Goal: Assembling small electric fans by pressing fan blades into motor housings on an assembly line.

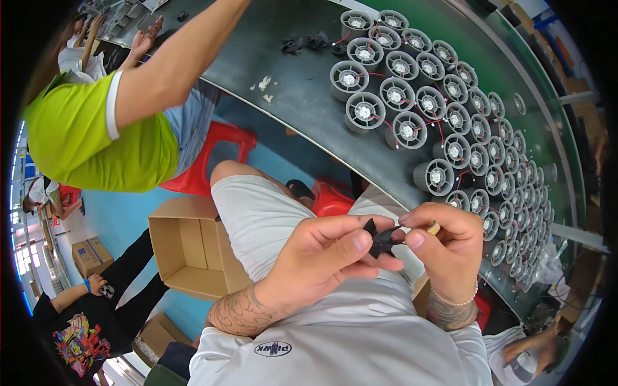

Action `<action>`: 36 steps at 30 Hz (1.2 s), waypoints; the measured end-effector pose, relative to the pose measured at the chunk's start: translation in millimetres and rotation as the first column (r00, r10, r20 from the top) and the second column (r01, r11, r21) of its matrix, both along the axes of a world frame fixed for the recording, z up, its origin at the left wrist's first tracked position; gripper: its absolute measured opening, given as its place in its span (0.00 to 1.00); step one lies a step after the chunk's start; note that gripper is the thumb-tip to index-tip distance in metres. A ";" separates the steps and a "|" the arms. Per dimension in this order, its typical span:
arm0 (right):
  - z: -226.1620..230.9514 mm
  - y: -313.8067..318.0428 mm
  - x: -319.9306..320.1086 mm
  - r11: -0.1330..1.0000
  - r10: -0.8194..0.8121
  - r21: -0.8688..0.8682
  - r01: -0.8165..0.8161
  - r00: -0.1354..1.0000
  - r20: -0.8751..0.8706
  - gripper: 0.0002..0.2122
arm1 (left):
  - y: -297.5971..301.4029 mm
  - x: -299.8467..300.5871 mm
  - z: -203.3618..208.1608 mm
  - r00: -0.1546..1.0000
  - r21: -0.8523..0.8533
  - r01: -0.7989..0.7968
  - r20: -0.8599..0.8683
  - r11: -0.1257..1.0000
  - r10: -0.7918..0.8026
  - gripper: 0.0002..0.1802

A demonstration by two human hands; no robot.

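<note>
My left hand (328, 254) pinches a small black fan impeller (383, 240) between its thumb and fingers, in front of my body. Close beside it, my right hand (450, 248) has its thumb and index finger curled around a small brass-coloured piece (433, 228). The right fingertips come up to the impeller's blades; whether they touch them I cannot tell. Beyond the hands, many grey round fan housings (364, 112) with white hubs and red wires stand in rows on the table. More black impellers (317, 41) lie at its far side.
The dark table (290, 90) has a metal edge and some pale scraps (264, 83). At left, a person in a green shirt (96, 135) sits on a red stool (222, 145), an arm over the table. An open cardboard box (187, 248) is left of my legs.
</note>
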State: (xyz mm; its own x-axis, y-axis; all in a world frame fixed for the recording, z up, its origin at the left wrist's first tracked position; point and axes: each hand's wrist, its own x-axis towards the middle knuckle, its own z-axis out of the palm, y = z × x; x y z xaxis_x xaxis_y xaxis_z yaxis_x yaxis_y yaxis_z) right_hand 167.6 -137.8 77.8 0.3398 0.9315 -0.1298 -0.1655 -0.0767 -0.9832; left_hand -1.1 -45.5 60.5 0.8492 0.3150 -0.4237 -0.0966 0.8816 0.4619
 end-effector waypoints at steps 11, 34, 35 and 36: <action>-4.5 0.6 3.7 0.992 -0.017 0.124 -0.012 0.974 0.226 0.04 | 0.0 -0.4 -18.2 0.989 0.042 -0.011 0.150 0.999 0.005 0.22; -7.8 -2.0 7.2 0.989 0.120 0.037 -0.144 0.923 0.366 0.06 | 4.2 8.9 -17.8 0.979 0.923 -0.175 0.127 0.344 0.158 0.18; -7.3 -1.2 7.5 0.989 0.122 0.036 -0.144 0.923 0.364 0.06 | 2.7 10.0 -17.0 0.975 0.935 -0.185 0.138 0.303 0.172 0.18; -5.8 -0.2 8.0 0.987 0.144 0.015 -0.163 0.912 0.385 0.06 | 1.8 10.5 -16.6 0.971 0.945 -0.195 0.149 0.262 0.185 0.18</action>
